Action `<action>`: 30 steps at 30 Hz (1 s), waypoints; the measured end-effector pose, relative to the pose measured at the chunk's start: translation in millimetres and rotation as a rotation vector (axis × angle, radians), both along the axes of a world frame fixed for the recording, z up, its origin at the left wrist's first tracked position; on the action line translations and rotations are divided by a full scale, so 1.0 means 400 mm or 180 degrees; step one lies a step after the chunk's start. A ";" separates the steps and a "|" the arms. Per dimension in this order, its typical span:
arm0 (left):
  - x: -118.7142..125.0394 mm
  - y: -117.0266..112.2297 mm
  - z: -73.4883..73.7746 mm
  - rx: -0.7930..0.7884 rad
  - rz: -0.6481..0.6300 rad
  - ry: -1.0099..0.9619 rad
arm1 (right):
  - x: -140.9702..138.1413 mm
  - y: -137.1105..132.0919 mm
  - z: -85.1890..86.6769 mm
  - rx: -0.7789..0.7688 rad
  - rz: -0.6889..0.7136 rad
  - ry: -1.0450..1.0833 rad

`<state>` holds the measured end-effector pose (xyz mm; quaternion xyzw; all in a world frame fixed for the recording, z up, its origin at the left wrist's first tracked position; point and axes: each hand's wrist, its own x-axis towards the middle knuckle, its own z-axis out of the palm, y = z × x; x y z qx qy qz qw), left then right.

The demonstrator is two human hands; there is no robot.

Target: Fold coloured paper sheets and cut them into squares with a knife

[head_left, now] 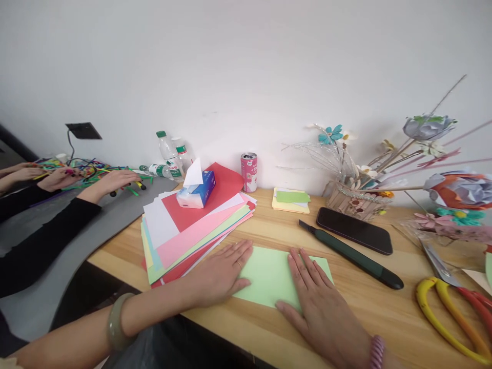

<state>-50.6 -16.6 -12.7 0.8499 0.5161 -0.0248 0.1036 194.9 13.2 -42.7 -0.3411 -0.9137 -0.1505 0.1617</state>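
A light green sheet of paper (265,277) lies flat on the wooden table before me. My left hand (223,271) rests on its left end, palm down with the fingers stretched out. On the right part of the sheet my right hand (319,302) lies flat, its fingers slightly spread. To the right of the sheet is a dark green craft knife (353,256) with its blade pointing away to the left. A fanned stack of coloured paper (196,230) lies beyond my left hand.
A tissue box (198,192) sits on the stack. Behind stand a pink can (249,173) and small paper pieces (291,199). A phone (353,230), scissors (442,266) and a flower basket (349,200) are at right. At left, other people's hands (115,182) work over a grey table (111,220).
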 end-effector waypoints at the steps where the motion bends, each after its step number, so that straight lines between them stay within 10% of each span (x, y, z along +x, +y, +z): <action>1: -0.010 -0.003 0.002 0.0017 0.0043 0.0063 | 0.000 0.000 0.000 -0.0056 -0.0010 0.0000; 10: -0.024 -0.010 0.028 -0.0082 0.0038 0.0158 | 0.027 0.005 0.034 -0.1045 -0.0267 -0.0232; 19: -0.027 -0.013 0.007 0.0030 -0.0031 0.0183 | -0.172 -0.044 0.082 -0.1939 0.0450 -0.0377; 30: -0.016 -0.012 0.038 -0.0273 0.0059 0.0337 | 0.147 0.015 0.053 -0.1350 -0.0263 -0.0440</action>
